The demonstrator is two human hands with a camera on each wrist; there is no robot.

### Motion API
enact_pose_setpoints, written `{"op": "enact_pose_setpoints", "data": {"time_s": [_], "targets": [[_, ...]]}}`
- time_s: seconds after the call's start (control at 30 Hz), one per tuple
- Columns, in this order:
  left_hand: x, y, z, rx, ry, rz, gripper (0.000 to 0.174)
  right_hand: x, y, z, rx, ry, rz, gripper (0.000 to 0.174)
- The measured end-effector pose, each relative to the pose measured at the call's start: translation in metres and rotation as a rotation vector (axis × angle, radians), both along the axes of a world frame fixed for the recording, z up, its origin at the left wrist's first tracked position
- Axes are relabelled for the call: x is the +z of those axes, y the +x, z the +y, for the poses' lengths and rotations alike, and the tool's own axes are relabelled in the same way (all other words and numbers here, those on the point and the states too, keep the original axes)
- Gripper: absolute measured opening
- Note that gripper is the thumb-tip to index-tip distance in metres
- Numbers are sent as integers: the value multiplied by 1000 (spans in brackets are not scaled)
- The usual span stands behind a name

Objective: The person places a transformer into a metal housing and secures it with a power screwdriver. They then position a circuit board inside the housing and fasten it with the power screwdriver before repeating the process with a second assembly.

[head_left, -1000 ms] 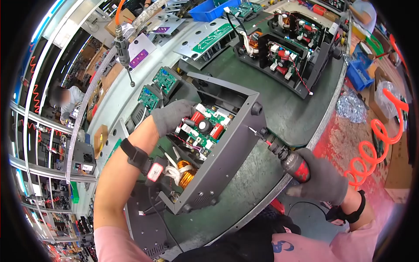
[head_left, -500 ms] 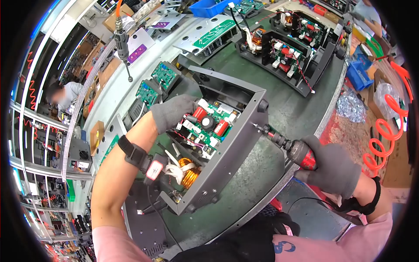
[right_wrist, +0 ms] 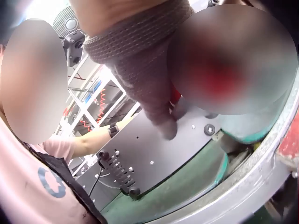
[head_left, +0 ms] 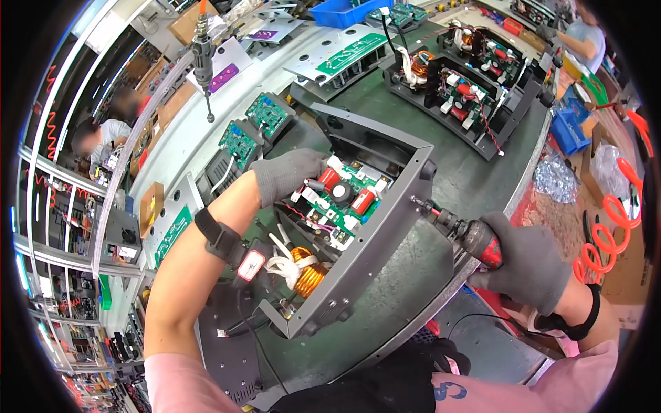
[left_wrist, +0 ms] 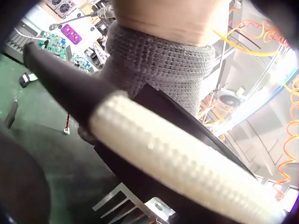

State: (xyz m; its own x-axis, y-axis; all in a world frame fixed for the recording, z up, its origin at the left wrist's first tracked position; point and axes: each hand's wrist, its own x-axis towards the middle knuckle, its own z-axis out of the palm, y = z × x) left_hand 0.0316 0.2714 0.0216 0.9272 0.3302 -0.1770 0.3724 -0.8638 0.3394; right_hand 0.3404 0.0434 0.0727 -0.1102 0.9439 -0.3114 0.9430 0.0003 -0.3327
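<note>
While gripping a power driver (head_left: 480, 244) in the gloved right hand (head_left: 527, 263), is pointing its bit (head_left: 418, 202) at the right wall of a grey metal case (head_left: 375, 241) on the green bench (head_left: 416, 265), just left of the driver, and cannot tell whether touching. Is reaching with the gloved left hand (head_left: 288, 175) to the left edge of the circuit board (head_left: 336, 219) inside, and cannot tell whether gripping anything there

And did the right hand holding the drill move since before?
Yes. In the head view, the right hand has moved up the picture, nearer the crinkled plastic bag.
</note>
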Motion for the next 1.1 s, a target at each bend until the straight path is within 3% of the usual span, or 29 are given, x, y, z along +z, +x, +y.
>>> {"op": "enact_pose_setpoints", "data": {"time_s": [0.07,0.1,0.13,0.23,0.33,0.6,0.7,0.8,1.1], "targets": [[17,6,-4,69,18,324,21,0,2,-4,-16,28,34,65],[23,12,-9,609,-389,240,22,0,3,-5,-35,55,70,69],[35,11,-18,895,-528,-13,24,1,4,-7,-15,62,70,69],[55,-20,-16,947,-1076,-520,27,-4,7,-14,-19,191,155,72],[70,-13,-43,903,-1200,-772,27,5,-10,-14,-26,185,241,70],[84,2,-96,847,-1174,-734,21,13,-50,0,-57,84,663,61],[83,2,-105,833,-1153,-757,16,9,-55,1,54,198,626,60],[88,2,-111,817,-1116,-730,14,11,-59,-2,42,154,593,60],[95,22,-133,897,-553,-545,10,15,-58,-6,26,131,533,60]]}}
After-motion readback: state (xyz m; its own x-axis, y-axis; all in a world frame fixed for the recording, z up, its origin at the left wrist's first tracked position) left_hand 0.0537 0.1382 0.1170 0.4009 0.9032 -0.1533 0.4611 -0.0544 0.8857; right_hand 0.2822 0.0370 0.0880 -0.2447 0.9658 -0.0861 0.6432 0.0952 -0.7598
